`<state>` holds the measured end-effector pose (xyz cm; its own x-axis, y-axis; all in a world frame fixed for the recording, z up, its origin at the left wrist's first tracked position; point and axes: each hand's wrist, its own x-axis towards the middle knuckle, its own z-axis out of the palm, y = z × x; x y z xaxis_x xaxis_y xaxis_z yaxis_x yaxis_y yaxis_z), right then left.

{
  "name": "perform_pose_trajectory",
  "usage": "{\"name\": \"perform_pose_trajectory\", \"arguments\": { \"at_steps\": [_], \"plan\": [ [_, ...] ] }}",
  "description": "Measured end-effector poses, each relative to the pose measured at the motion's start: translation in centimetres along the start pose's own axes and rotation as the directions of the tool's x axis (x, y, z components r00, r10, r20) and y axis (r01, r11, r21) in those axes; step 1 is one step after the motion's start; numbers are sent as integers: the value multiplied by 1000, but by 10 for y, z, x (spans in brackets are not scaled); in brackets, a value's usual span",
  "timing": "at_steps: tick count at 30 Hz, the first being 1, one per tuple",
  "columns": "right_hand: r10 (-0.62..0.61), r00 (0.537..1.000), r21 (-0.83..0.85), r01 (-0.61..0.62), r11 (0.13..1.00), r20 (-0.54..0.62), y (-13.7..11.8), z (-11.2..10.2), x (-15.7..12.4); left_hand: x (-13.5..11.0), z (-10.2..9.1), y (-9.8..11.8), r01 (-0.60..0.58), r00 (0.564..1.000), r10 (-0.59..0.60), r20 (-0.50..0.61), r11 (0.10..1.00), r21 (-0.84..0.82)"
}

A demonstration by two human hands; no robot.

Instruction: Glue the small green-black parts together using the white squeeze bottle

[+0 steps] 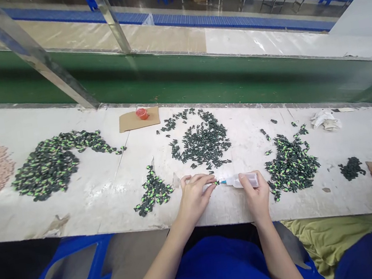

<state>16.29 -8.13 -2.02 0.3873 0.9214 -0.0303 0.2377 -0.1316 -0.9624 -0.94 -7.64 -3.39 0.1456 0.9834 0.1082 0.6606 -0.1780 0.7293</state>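
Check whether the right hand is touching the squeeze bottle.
Touching: the head view shows the right hand gripping the squeeze bottle, thumb laid across it.

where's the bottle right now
In the head view, the bottle is just right of centre, in the right hand, its blue tip pointing toward the small part in the left hand.

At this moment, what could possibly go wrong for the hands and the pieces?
The left hand holds a small part, which might slip.
The bottle has its blue tip close to that hand; any squeezed-out contents might smear it.
The right hand is close to the green-and-black pile and might scatter some pieces.
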Motion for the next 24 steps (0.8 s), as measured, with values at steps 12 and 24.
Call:
{"name": "perform_pose_trajectory", "arguments": {
  "at_steps": [12,24],
  "plan": [
    [1,1000,-33,-2,999,-6,-2,1,-1,1,-2,2,8,1000,-8,2,1000,2],
    [-2,997,-35,0,999,-76,-2,2,-2,0,-2,4,30,1000,-30,-9,999,-12]
  ]
}}
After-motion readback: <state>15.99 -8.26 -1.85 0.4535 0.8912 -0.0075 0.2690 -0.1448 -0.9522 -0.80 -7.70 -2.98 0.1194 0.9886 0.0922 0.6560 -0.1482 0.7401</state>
